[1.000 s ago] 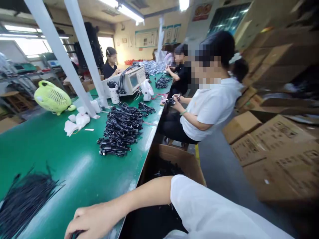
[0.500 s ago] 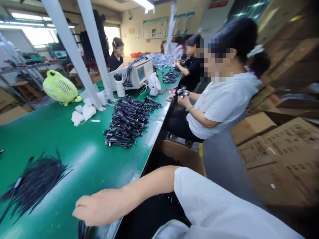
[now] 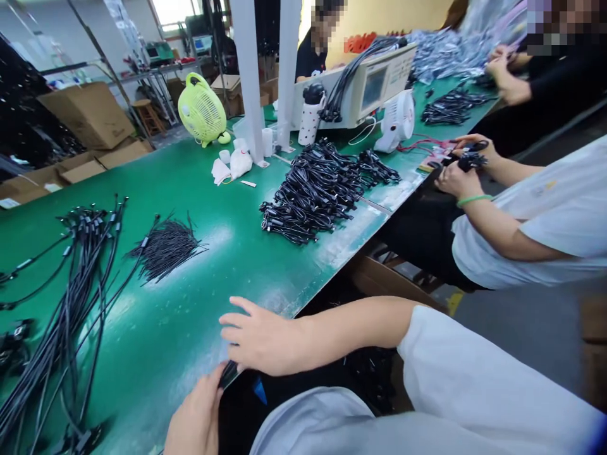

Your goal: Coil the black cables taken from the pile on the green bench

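Note:
My right hand [image 3: 263, 338] reaches over the near edge of the green table [image 3: 190, 322], fingers spread and apart, palm down. Just below it, my left hand [image 3: 196, 414] is closed on a small black cable bundle [image 3: 228, 375], mostly hidden between the two hands. Whether the right thumb touches the bundle I cannot tell. To the left lie long black cables [image 3: 71, 322] with connector ends. Beside them is a pile of thin black ties [image 3: 171, 248]. Further along sits a big heap of coiled black cables [image 3: 315, 193].
A green fan [image 3: 203, 112], a spotted bottle [image 3: 310, 120], a white fan [image 3: 398, 120] and a test instrument [image 3: 374, 88] stand toward the back. White posts [image 3: 249, 82] rise from the table. A co-worker's hands [image 3: 462, 177] hold dark parts at right. An open carton [image 3: 393, 284] sits below the edge.
The view has swung left and down. My left hand has come into sight, holding the bundle. My right hand, closed over dark cables before, now has its fingers spread.

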`<state>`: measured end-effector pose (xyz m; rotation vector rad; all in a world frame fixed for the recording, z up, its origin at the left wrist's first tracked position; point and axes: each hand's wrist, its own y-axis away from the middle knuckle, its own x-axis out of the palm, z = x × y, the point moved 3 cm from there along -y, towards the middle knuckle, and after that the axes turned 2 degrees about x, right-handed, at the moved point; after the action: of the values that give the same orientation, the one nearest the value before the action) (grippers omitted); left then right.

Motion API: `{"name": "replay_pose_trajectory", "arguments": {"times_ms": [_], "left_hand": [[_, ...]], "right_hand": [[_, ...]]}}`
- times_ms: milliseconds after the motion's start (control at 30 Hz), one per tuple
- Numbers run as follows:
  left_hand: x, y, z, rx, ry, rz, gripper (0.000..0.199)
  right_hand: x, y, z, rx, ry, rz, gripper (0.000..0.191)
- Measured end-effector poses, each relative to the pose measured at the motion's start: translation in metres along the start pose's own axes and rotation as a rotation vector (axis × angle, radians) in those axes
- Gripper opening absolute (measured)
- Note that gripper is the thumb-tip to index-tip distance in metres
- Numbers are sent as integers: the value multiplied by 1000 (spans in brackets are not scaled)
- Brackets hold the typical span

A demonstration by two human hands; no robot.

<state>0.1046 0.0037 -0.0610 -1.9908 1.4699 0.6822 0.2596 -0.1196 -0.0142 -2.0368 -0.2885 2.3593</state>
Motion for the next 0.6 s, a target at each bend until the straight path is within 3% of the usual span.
{"name": "replay_pose_trajectory", "arguments": {"times_ms": [100, 167, 267, 367, 500, 567, 600], "left_hand": [[5, -9, -10, 388, -397, -50, 27], [8, -17, -17, 455, -511, -88, 23], [5, -26, -25, 442, -579, -133, 35], [-8, -24, -19, 320, -588, -203, 58], [-15, -9, 6, 94, -549, -126, 56], [-11, -1, 14, 135, -541, -89, 50], [-9, 2, 17, 178, -543, -86, 48]], "right_hand": [[13, -3, 9, 65, -111, 167, 44], [16, -3, 9, 133, -207, 234, 39], [4, 5, -11, 237, -175, 152, 30], [-34, 33, -71, 574, -25, -66, 27], [-111, 98, -184, 1101, 329, -509, 37], [-138, 127, -236, 1302, 457, -576, 42], [-145, 137, -258, 1353, 466, -533, 41]]}}
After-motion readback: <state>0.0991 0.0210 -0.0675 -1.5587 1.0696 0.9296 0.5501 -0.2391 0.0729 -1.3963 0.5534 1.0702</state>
